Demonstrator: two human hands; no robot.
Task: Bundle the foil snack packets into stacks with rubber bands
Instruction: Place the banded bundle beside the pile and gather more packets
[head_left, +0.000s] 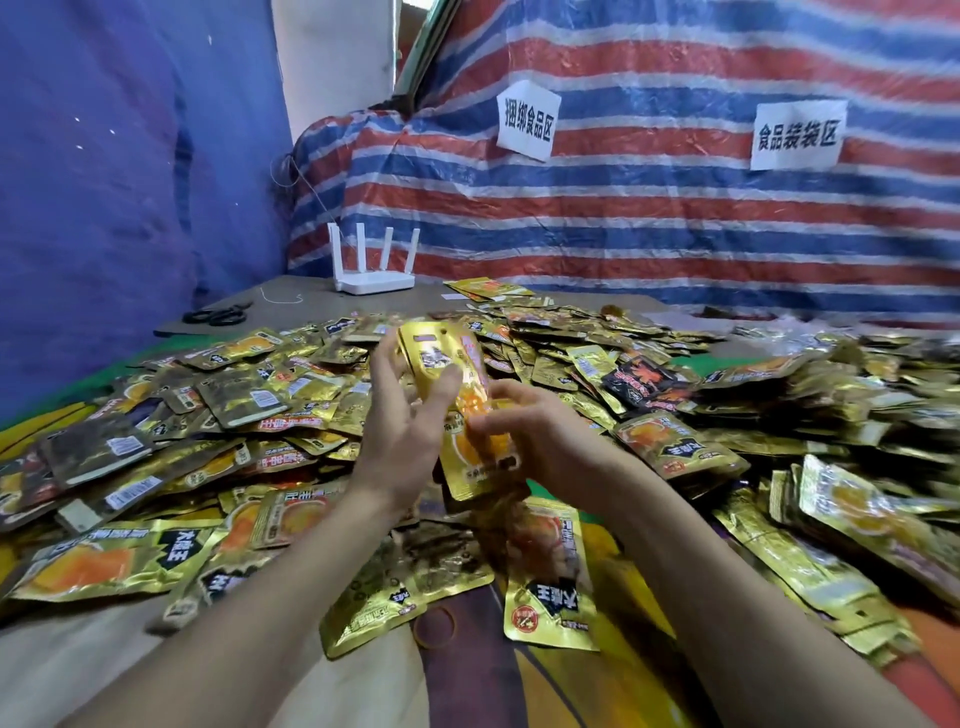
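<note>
Across the back, 10 to 2 o'clock: striped tarp (675, 208) hung as a wall, with two paper signs (527, 119) pinned on it. Blue cloth (104, 182) closes off 9 o'clock.

Table level, 9 through 3 o'clock: heap of foil packets (649, 364), loose and overlapping, gold faces lying every way. It thins toward 6 o'clock, where the printed cloth (467, 691) shows.

Dead centre, lifted above the heap: held stack (441, 358) of packets. Its long axis runs roughly 12 to 6, with the top leaning a little toward 11.

Left hand (402, 431) grips the stack's upper half, thumb laid across the front face and the other digits behind. Right hand (530, 436) is curled round the lower right edge. Cannot tell whether a band is already on the stack.

At 11 o'clock, far edge: white router (375, 280), four aerials up. Scissors (218, 314) at 10 o'clock, well apart from the hands.

Rubber band (415, 630): a tan loop flat on the printed cloth at 6 o'clock from the stack, between the two forearms and toward the person. Neither hand is clearly closer. Judgement: the left hand carries most of the stack, so the right looks freer to drop back for the band. The loop would then go over the short end and along the long axis.
</note>
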